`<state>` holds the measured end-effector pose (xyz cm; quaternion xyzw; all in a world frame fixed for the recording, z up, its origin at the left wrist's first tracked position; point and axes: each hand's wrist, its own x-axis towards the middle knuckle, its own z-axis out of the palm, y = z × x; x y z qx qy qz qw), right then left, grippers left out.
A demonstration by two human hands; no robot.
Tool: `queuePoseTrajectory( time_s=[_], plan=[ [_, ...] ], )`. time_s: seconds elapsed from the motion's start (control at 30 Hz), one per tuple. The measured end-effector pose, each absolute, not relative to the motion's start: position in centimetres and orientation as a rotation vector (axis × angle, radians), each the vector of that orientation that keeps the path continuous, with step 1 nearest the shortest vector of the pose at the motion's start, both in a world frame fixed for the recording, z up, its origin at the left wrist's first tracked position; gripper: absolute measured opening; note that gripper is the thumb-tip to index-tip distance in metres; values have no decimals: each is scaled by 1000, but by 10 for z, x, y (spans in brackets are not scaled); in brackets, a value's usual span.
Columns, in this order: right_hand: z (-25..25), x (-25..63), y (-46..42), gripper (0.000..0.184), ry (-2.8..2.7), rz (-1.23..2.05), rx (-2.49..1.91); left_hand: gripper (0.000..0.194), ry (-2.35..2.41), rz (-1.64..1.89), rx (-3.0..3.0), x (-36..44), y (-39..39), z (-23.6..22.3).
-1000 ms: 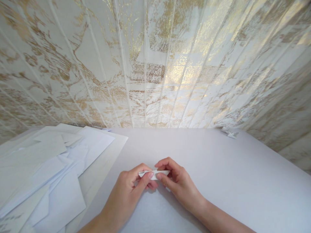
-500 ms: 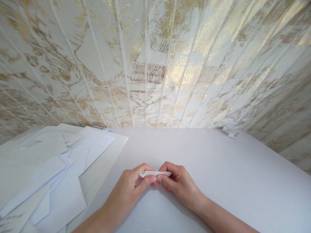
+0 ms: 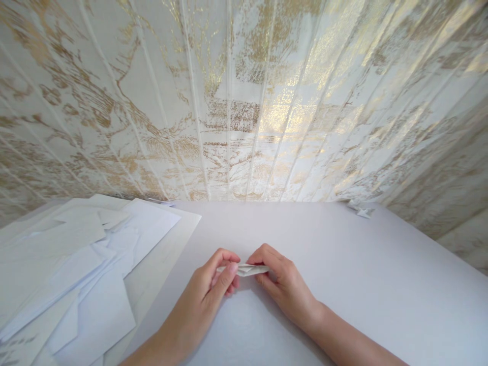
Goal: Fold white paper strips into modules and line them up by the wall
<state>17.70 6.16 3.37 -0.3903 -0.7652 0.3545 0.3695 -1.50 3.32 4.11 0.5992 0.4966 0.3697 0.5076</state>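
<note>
The left hand (image 3: 204, 290) and right hand (image 3: 287, 282) pinch the folded paper (image 3: 250, 271) by its ends, over the table (image 3: 351, 274). It seems light, rather stiff, easily crushed; the ends seem the best hold.

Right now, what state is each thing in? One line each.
Folded paper: folded into a narrow strip, held up in both hands.
Left hand: closed on its left end.
Right hand: closed on its right end.
Paper sheets: loose, overlapping in an untidy pile.
Small paper pieces: apparently folded, too small for detail.
</note>
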Motion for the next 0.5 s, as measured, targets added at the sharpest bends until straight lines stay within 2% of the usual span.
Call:
queuePoseTrajectory(
  time_s=[0.1,0.2,0.3,0.43,0.5],
  plan=[
    [33,176,61,33,-2057,846,-900,37,1278,883,1451,-12,31,43],
    [31,176,58,38,-2043,805,-973,37,1332,890,1467,-12,32,44],
    [29,176,56,36,-1986,837,-1102,36,1409,881,1506,-12,32,45],
    [29,175,55,20,-1943,917,-1097,33,1460,786,1671,-12,32,45],
    [29,173,54,22,-1927,903,-1100,29,1449,757,1736,-11,31,44]
  ],
)
